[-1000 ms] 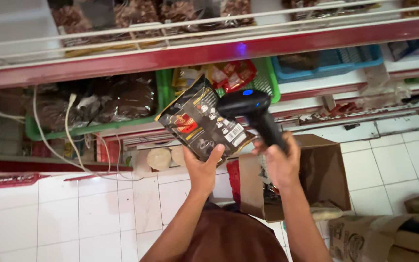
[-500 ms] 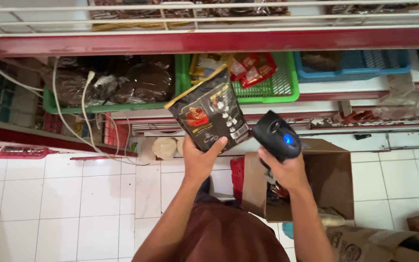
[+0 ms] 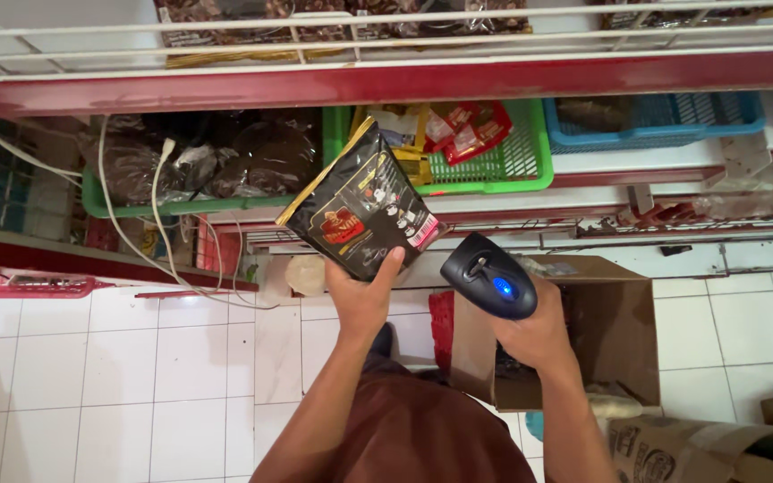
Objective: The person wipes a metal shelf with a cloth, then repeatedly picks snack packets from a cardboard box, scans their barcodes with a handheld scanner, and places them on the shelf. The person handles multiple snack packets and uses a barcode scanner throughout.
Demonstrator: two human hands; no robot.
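Left hand (image 3: 361, 300): fingers clamped on the lower edge of a black pouch (image 3: 361, 210) — held up, tilted, in front of the shelves.
Right hand (image 3: 534, 335): fingers wrapped round a black scanner (image 3: 488, 275), its blue light lit — just right of the pouch, not touching it.
Behind: green basket (image 3: 503, 161) of red packets, blue basket (image 3: 664, 121) beside it.
Below: open cardboard box (image 3: 615, 331) on the white tiled floor (image 3: 118, 385).

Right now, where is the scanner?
In the head view, the scanner is right of centre, held in the right hand, just right of the black pouch and in front of the open cardboard box.
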